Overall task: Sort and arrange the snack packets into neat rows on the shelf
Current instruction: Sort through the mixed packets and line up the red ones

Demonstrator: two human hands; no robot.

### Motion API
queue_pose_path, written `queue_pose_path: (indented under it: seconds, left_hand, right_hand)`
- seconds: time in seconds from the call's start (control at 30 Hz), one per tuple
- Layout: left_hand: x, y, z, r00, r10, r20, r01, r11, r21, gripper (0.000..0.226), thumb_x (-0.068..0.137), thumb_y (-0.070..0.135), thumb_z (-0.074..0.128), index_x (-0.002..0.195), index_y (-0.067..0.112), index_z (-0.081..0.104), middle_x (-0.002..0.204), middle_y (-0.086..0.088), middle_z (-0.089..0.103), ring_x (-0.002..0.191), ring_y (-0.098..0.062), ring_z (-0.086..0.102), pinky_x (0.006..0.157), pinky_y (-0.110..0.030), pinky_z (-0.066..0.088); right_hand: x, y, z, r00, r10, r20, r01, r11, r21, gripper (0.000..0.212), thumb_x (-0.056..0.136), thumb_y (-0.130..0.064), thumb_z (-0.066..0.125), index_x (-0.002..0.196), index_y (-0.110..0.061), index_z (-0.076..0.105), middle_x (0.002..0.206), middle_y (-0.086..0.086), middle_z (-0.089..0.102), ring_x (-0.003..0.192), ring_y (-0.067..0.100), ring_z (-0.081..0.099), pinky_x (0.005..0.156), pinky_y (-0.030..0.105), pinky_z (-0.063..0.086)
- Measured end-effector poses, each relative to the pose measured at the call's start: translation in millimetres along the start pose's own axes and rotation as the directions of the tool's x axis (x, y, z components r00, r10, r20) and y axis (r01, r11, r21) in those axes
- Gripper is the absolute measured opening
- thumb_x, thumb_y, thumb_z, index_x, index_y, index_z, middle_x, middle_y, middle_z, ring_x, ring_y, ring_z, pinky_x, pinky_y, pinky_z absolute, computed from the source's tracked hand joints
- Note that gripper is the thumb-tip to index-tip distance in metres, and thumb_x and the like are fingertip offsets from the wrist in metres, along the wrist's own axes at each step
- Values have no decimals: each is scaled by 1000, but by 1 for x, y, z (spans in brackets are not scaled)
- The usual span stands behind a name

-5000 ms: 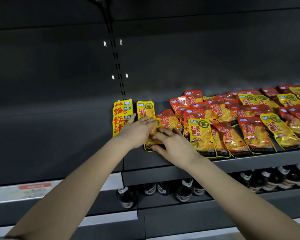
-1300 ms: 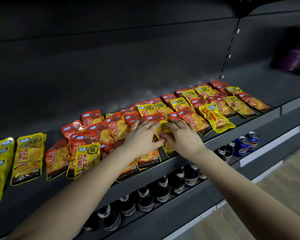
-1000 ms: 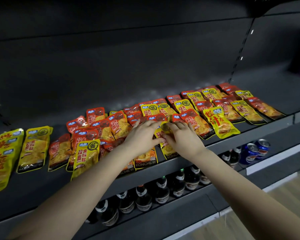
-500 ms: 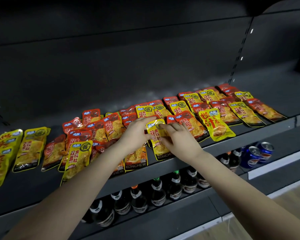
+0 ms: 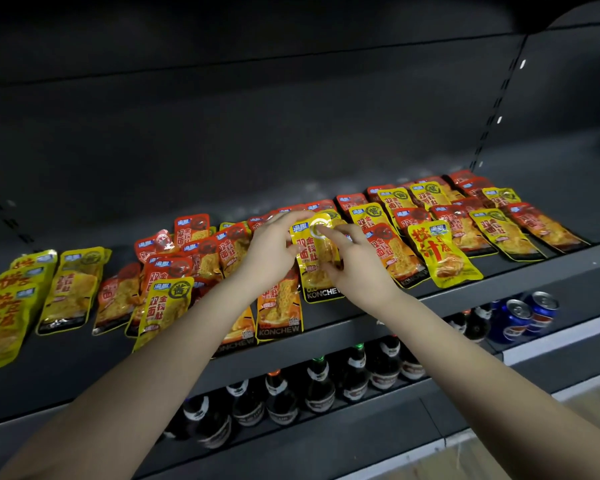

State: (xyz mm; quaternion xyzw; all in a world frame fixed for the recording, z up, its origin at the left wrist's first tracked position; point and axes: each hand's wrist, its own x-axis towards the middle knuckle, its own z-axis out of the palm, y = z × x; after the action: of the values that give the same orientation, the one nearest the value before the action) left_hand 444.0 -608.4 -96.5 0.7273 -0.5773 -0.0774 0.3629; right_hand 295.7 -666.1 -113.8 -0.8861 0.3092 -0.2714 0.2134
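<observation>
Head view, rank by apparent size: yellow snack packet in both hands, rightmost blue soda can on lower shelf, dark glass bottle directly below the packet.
1. Largest: yellow snack packet.
2. Unranked: rightmost blue soda can and dark glass bottle. Their visible parts look alike, and the bottle is partly hidden.

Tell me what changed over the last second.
The left hand and right hand slid apart and now pinch the yellow packet by its side edges, baring its top, which they covered before. The other packets, the bottles and the cans stayed put.
</observation>
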Motion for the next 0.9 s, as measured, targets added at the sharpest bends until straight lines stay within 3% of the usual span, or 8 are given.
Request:
queue_pose_path:
  seconds: [0.1, 0.2, 0.33, 0.6, 0.77, 0.9]
  left_hand:
    - [-1, -3, -7, 999, 22, -33, -22, 1000, -10, 54, 84, -3, 62, 127, 29, 55, 125, 4, 52, 95, -16, 58, 85, -26, 46]
    - [2, -6, -22, 993, 40, -107, -42, 999, -18, 54, 83, -6, 60, 126, 27, 57, 117, 10, 52, 95, -16, 59, 83, -24, 46]
    - [4, -12, -49, 978, 70, -198, -75, 997, -18, 57, 83, -10, 56, 127, 27, 56, 125, 6, 53, 105, -16, 58, 88, -29, 49]
    - [-22, -53, -108, 947, -39, -319, 33, 999, -24, 58, 84, -8, 55, 131, 25, 52, 126, -1, 56, 104, -12, 59, 87, -23, 50]
    - [-57, -97, -150, 931, -149, -332, 150, 988, -24, 53, 87, -6, 54, 127, 28, 54, 116, 4, 60, 101, -7, 59, 81, -19, 53]
    - [-86, -132, -182, 932, -154, -328, 190, 979, 80, 50, 84, -10, 52, 121, 24, 60, 132, 1, 53, 116, -14, 54, 86, -15, 48]
  right_hand:
    - [6, -6, 1, 1000, -15, 15, 15, 1000, -6, 56, 87, -4, 59, 139, -16, 42, 134, 12, 37, 91, 19, 52, 83, 12, 32]
    - [17, -19, 1, 998, -62, 12, 63, 997, -34, 59, 88, -2, 56, 142, -17, 38, 139, 11, 33, 111, 25, 51, 90, 19, 35]
    - [38, -44, 3, 986, -161, -44, 157, 985, -74, 58, 87, 1, 55, 141, -16, 39, 136, 13, 35, 97, 27, 57, 88, 28, 41]
    - [64, -101, 44, 968, -250, 14, 250, 968, 9, 60, 86, -2, 57, 142, -14, 38, 135, 11, 35, 101, 22, 55, 89, 11, 29]
    - [66, -148, 90, 949, -282, 139, 277, 959, 56, 62, 87, -8, 56, 144, -12, 32, 143, 11, 31, 127, 25, 42, 107, 22, 26]
    - [65, -186, 125, 923, -311, 227, 307, 950, 54, 64, 87, -11, 57, 145, -11, 30, 147, 11, 27, 132, 25, 36, 106, 18, 21]
